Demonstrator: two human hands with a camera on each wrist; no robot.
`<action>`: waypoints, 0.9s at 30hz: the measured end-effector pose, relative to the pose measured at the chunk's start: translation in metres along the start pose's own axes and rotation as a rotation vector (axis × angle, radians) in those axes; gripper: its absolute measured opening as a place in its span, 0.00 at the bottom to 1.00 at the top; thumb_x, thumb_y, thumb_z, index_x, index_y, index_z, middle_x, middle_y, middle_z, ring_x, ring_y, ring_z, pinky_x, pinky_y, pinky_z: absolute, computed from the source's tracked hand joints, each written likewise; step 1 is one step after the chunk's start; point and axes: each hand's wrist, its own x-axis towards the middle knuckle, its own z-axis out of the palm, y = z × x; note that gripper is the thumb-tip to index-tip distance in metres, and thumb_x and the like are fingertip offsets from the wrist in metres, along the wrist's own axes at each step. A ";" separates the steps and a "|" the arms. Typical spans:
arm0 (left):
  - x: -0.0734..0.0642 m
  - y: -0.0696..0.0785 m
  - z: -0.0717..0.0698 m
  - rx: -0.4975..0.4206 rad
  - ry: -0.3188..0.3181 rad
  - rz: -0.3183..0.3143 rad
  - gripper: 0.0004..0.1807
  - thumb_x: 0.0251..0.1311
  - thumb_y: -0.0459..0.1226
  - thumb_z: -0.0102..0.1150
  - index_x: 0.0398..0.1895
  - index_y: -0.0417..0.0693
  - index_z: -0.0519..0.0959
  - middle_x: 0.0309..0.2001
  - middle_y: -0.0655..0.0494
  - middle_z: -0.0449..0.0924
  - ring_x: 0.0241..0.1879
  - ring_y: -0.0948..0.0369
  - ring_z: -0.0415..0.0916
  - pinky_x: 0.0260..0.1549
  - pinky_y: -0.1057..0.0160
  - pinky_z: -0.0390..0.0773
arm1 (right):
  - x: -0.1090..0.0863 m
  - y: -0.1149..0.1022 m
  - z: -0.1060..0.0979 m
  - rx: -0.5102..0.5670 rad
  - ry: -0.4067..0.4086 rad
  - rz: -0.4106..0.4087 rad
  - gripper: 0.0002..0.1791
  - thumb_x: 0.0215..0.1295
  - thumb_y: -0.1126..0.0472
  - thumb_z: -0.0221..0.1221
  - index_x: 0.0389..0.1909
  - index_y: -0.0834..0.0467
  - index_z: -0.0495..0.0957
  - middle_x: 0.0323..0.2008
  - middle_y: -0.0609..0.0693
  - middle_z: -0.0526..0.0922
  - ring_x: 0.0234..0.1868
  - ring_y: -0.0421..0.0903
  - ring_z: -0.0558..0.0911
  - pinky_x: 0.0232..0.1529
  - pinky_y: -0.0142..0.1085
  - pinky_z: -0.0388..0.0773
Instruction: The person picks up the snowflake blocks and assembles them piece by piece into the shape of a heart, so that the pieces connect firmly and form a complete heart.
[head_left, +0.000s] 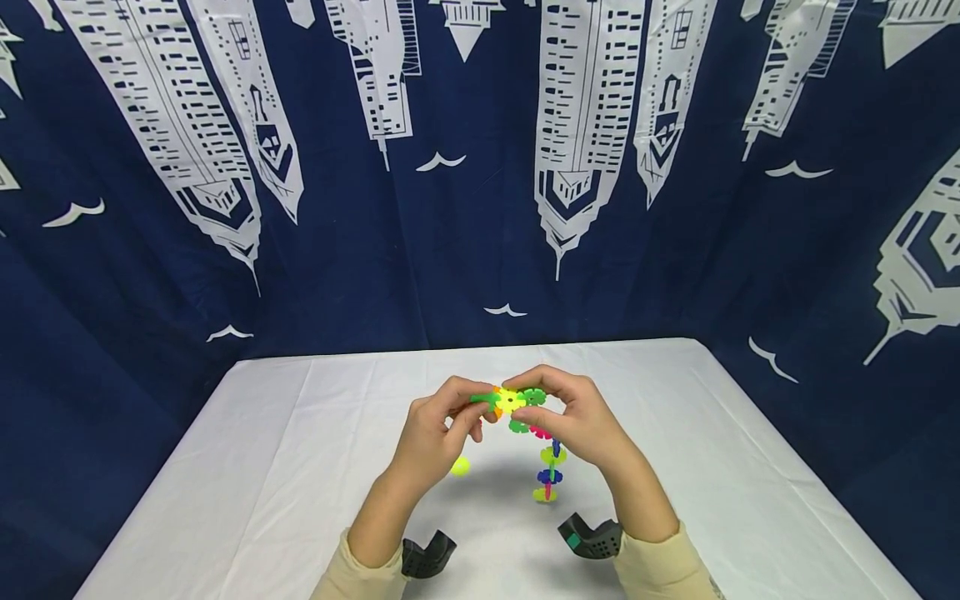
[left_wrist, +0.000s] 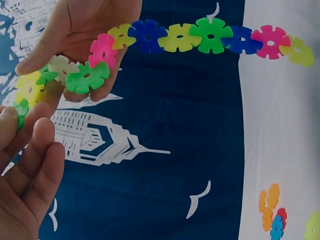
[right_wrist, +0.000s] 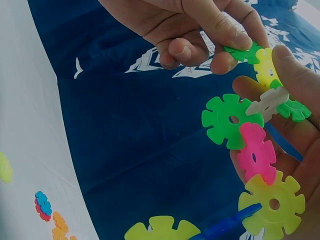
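Observation:
A chain of interlocking notched plastic discs (left_wrist: 200,37) in yellow, green, pink, blue and white hangs below both hands, held above the table. My left hand (head_left: 427,437) pinches a small green disc (right_wrist: 243,52) between thumb and fingertips. With thumb and fingers my right hand (head_left: 581,417) grips the yellow disc (head_left: 510,401) beside it. The green and yellow discs meet at their edges; whether their notches are locked is hidden. Farther along come a white disc (right_wrist: 270,102), a larger green disc (right_wrist: 227,120) and a pink disc (right_wrist: 257,152). The chain's lower end (head_left: 546,495) dangles left of my right wrist.
Loose orange discs (left_wrist: 270,200) lie on the white tabletop (head_left: 300,467), close to a blue disc (left_wrist: 276,227) and a red one. A yellow-green disc (head_left: 460,466) lies nearby. A navy curtain (head_left: 465,250) with white buildings hangs behind the table.

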 end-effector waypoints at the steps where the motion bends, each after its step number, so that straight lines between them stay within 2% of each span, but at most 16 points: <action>1: 0.000 0.001 0.000 0.001 -0.003 0.003 0.11 0.65 0.25 0.59 0.48 0.43 0.77 0.28 0.50 0.86 0.19 0.65 0.75 0.19 0.76 0.73 | 0.000 0.000 0.000 0.005 -0.006 0.000 0.14 0.61 0.68 0.67 0.48 0.55 0.82 0.42 0.50 0.88 0.43 0.40 0.84 0.50 0.36 0.81; 7: 0.000 0.003 0.001 0.030 -0.011 0.023 0.11 0.63 0.24 0.59 0.46 0.43 0.77 0.28 0.51 0.85 0.18 0.65 0.75 0.18 0.78 0.70 | -0.001 0.001 -0.002 0.019 -0.031 0.000 0.14 0.61 0.68 0.66 0.48 0.56 0.83 0.43 0.50 0.88 0.43 0.40 0.84 0.48 0.36 0.81; 15: 0.001 0.007 -0.001 0.129 -0.051 0.069 0.12 0.60 0.23 0.62 0.43 0.44 0.77 0.27 0.53 0.85 0.18 0.67 0.75 0.20 0.80 0.69 | 0.000 -0.002 -0.005 0.019 -0.055 0.028 0.14 0.60 0.67 0.68 0.47 0.56 0.84 0.43 0.50 0.88 0.43 0.40 0.84 0.48 0.35 0.81; 20: 0.002 0.008 -0.002 0.199 -0.065 0.107 0.12 0.60 0.23 0.62 0.42 0.44 0.77 0.26 0.55 0.85 0.18 0.68 0.74 0.22 0.81 0.70 | 0.000 -0.002 -0.006 0.028 -0.072 0.033 0.15 0.58 0.67 0.69 0.46 0.56 0.84 0.42 0.51 0.88 0.40 0.40 0.83 0.38 0.36 0.84; 22: 0.001 0.007 -0.002 0.209 -0.071 0.115 0.12 0.60 0.22 0.62 0.42 0.44 0.77 0.26 0.55 0.85 0.18 0.68 0.75 0.23 0.81 0.71 | 0.000 -0.002 -0.006 0.019 -0.077 0.032 0.15 0.58 0.66 0.70 0.46 0.56 0.84 0.42 0.51 0.88 0.40 0.40 0.83 0.39 0.36 0.84; 25: 0.001 0.007 -0.003 0.202 -0.086 0.121 0.12 0.59 0.21 0.61 0.42 0.44 0.77 0.26 0.55 0.85 0.18 0.68 0.76 0.24 0.81 0.73 | -0.001 -0.003 -0.007 -0.010 -0.082 0.030 0.15 0.57 0.65 0.71 0.46 0.55 0.84 0.42 0.48 0.89 0.44 0.40 0.84 0.51 0.38 0.81; 27: 0.001 0.007 -0.003 0.193 -0.097 0.122 0.13 0.59 0.21 0.61 0.42 0.44 0.77 0.26 0.55 0.85 0.18 0.67 0.77 0.25 0.80 0.74 | -0.001 -0.004 -0.007 -0.017 -0.086 0.029 0.15 0.56 0.64 0.71 0.46 0.55 0.84 0.43 0.47 0.89 0.45 0.40 0.85 0.55 0.39 0.79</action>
